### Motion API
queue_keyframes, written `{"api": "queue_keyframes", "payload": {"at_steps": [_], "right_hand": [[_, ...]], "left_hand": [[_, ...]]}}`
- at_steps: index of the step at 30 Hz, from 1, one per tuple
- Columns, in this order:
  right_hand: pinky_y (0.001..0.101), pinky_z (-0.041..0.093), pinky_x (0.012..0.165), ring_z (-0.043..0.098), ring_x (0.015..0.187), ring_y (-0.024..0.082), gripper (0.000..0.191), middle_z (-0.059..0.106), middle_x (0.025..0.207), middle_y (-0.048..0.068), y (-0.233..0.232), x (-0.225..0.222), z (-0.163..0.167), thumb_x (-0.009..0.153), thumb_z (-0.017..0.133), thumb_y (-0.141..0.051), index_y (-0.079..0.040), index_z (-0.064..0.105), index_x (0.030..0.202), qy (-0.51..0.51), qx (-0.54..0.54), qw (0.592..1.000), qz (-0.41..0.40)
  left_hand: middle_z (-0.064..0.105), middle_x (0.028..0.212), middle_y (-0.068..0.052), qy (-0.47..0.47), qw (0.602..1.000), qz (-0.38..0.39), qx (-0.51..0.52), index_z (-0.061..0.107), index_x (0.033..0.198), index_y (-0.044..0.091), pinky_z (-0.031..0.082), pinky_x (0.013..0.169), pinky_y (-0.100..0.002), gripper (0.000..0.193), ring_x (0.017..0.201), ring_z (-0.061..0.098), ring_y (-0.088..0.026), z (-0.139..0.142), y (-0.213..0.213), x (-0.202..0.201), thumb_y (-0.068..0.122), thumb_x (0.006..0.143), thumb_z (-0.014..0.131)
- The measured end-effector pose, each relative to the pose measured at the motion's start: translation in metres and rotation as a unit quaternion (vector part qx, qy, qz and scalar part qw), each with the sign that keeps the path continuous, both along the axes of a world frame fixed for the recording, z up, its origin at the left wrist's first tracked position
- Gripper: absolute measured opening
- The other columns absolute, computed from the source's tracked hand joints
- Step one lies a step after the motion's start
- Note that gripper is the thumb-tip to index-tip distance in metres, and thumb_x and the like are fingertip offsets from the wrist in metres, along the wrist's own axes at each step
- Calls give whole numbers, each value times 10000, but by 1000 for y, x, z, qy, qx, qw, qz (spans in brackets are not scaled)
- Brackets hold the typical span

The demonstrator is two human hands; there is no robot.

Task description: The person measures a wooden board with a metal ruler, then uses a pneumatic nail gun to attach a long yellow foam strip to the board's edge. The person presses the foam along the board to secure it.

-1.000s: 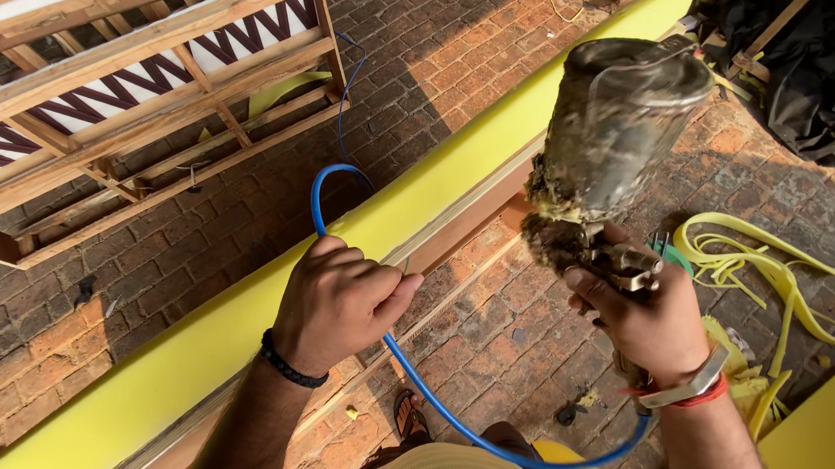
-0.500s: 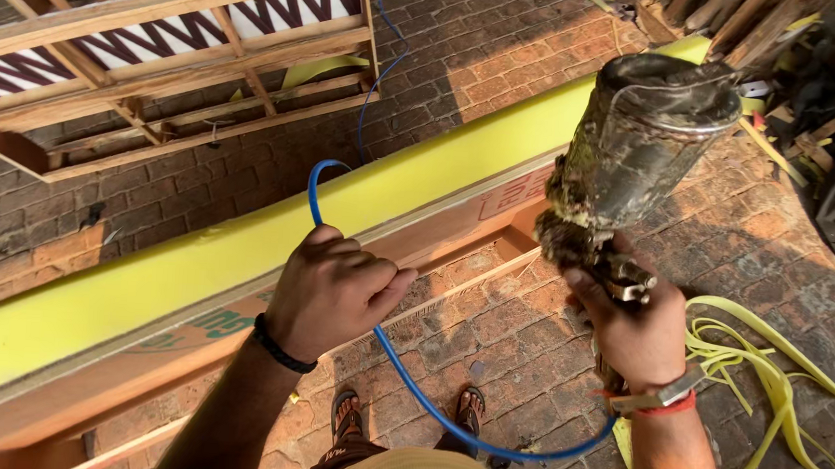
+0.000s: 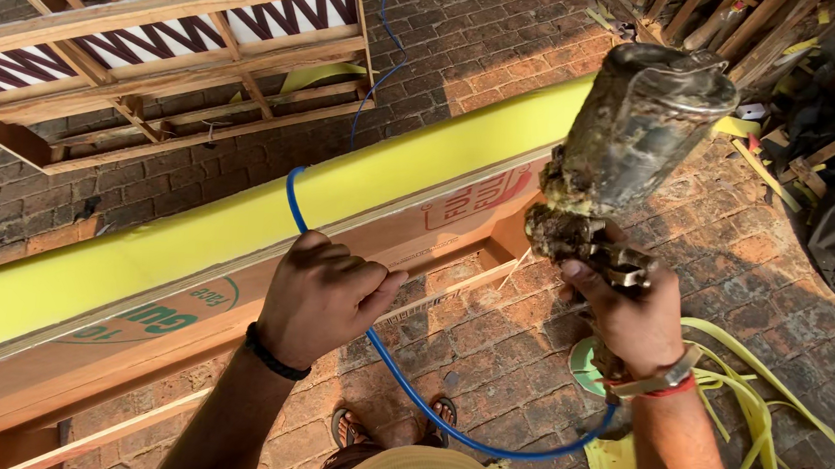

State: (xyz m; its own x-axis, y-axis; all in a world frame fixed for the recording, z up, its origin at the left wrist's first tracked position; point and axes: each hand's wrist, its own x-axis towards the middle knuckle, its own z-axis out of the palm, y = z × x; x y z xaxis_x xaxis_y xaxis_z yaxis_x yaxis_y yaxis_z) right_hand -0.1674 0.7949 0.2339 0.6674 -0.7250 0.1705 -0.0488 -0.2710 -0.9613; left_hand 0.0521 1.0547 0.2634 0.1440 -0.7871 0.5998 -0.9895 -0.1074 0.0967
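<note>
Ground: brick paving (image 3: pixel 545 40), yellow board (image 3: pixel 244 224) lying across it.
Gun: spray gun (image 3: pixel 625 151), cup up, gripped in closed right hand (image 3: pixel 639 325) over the board.
Hose: blue hose (image 3: pixel 408 388), fisted by left hand (image 3: pixel 322 296).
Risk: hose loop near the feet could snag.
Hidden: nozzle; paint crust blurs the gun.

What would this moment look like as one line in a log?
left hand: grips blue hose | right hand: holds paint-caked spray gun upright | below: yellow-painted board on brick floor
</note>
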Motion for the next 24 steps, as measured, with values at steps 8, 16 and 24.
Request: {"api": "queue_keyframes", "payload": {"at_steps": [8,16,24], "right_hand": [[280,601,636,741,694,144,629,795,908,119,-12,-4,11,891,731,-88,76,508,1456,28,-12,998,49],[291,588,625,734,731,132,629,781,978,87,-24,-2,26,913,760,-127,36,536,1478,90,-65,987,-116],[287,561,596,707,708,134,592,768,932,99,-45,-14,30,911,746,-97,28,595,1469,74,-60,986,-133]], "left_hand": [[484,406,4,1,1000,7,1,568,528,163,322,587,-343,473,370,346,-139,3,-10,-4,295,936,769],[536,456,34,-1,999,-18,-29,587,569,183,343,612,-328,430,378,377,-107,2,-18,-4,298,942,766],[527,462,35,41,995,-37,-84,600,591,181,333,595,-320,402,393,385,-94,1,-35,-6,269,947,764]]}}
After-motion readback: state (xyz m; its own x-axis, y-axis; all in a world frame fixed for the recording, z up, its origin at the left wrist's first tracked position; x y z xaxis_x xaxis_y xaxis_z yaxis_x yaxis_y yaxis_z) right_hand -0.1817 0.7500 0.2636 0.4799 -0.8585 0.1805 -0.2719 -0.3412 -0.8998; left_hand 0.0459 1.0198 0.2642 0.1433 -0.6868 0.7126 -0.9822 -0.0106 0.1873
